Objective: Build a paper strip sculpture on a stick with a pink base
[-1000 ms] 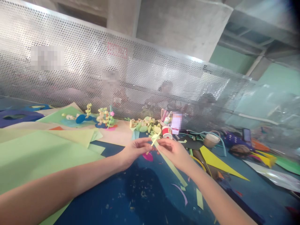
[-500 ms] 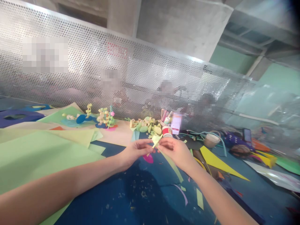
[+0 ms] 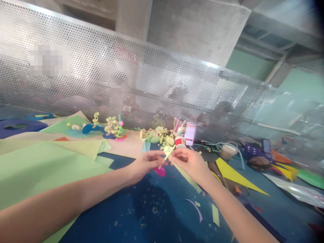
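Observation:
My left hand (image 3: 146, 163) and my right hand (image 3: 190, 162) meet above the blue table (image 3: 141, 216), both pinching a narrow yellow-green paper strip (image 3: 186, 176). The strip's upper end is folded or rolled into a small stick between my fingertips. Its long tail hangs down to the right, below my right hand. A pink paper piece (image 3: 160, 171) lies on the table just under my hands.
Large green and yellow paper sheets (image 3: 37, 165) cover the left side. Small paper figures (image 3: 111, 127), a red-and-white cup (image 3: 180, 141), a yellow triangle (image 3: 234, 175) and scraps lie beyond and to the right. A perforated metal screen (image 3: 126, 81) stands behind, with people beyond it.
My hands have stayed nearly in place. The hanging tail of the strip has shifted slightly as my fingers work its upper end.

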Demonstrator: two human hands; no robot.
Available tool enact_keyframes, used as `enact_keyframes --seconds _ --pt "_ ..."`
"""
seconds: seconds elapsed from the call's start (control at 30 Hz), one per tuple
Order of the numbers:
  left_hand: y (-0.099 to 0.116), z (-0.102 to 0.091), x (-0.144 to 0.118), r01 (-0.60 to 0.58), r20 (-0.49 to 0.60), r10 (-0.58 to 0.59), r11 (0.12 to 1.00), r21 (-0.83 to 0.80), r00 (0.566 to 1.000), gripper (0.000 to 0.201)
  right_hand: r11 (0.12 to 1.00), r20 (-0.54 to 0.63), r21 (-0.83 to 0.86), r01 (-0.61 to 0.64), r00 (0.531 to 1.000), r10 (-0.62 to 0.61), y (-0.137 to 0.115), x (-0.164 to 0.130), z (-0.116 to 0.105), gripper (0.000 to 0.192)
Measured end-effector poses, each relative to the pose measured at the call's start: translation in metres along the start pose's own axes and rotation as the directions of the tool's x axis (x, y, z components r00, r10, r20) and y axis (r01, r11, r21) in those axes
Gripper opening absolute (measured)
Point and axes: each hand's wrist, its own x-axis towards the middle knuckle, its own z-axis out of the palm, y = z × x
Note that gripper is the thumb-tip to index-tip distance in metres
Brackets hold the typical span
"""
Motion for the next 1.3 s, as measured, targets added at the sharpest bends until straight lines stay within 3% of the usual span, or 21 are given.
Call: enact_keyframes --seconds 0.17,0.43,0.73,1.0,1.17,1.3 --pt "0.003 0.002 -0.001 0.006 0.021 -0.006 1.000 0.000 1.000 0.029 0.998 0.016 0.053 -0.013 1.000 0.012 -0.002 -0.001 0.002 0.019" --pt "0.003 0.006 -0.003 0.029 0.014 -0.028 0.998 -0.054 1.000 0.038 0.997 -0.018 0.070 0.016 1.000 -0.014 -0.002 -0.001 0.006 0.012" --pt "0.010 0.008 -0.005 -0.003 0.080 0.003 1.000 0.007 0.997 0.023 0.995 -0.036 0.089 0.035 0.999 -0.032 -0.005 -0.002 0.006 0.013" --pt "0.008 0.010 -0.005 0.015 0.061 -0.015 1.000 -0.005 0.998 0.028 0.998 -0.082 0.064 0.030 0.996 -0.025 -0.003 -0.003 0.010 0.012" --pt "0.009 0.011 -0.005 -0.043 0.056 0.041 0.999 0.028 0.998 0.014 0.995 -0.068 0.089 0.043 0.997 -0.037 0.000 -0.002 0.012 0.013" --pt "0.013 0.013 -0.006 -0.018 0.073 0.016 1.000 0.026 0.997 0.016 0.996 -0.038 0.072 0.048 0.998 -0.045 -0.002 -0.003 0.010 0.013"
